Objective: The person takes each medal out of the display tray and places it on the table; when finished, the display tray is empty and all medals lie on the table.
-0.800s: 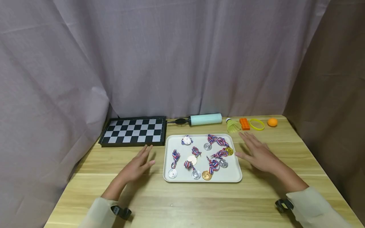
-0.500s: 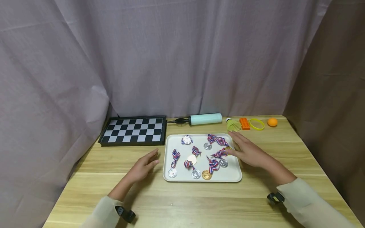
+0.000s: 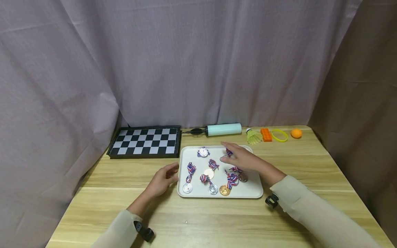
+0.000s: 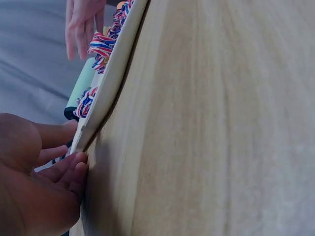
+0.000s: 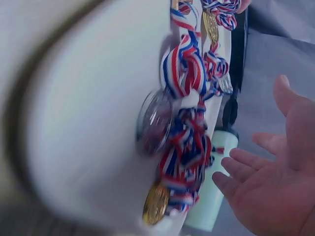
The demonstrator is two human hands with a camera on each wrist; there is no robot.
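A cream tray (image 3: 218,196) on the wooden table carries several medals, silver- and gold-coloured, with bundled red, white and blue ribbons. Among them are a silver medal (image 3: 187,188) at the left and a gold medal (image 3: 224,190) near the front. My left hand (image 3: 162,178) is at the tray's left edge; in the left wrist view thumb and curled fingers meet the rim there. Over the tray's right part my right hand (image 3: 243,159) hovers with fingers spread, holding nothing and hiding some medals behind it. Its palm (image 5: 280,191) faces the ribbon bundles (image 5: 189,157) in the right wrist view.
Behind the tray lies a mint-green hand pump (image 3: 224,130), with a folded chessboard (image 3: 144,142) to its left. Toward the right are a yellow shuttlecock (image 3: 254,136), an orange toy brick (image 3: 266,135), a yellow ring (image 3: 279,135) and an orange ball (image 3: 296,133). Grey curtain (image 3: 198,62) rises behind.
My right hand has moved left from beside the tray to above its medals. My left hand has come right and forward to the tray's left edge. The tray and medals look unmoved.
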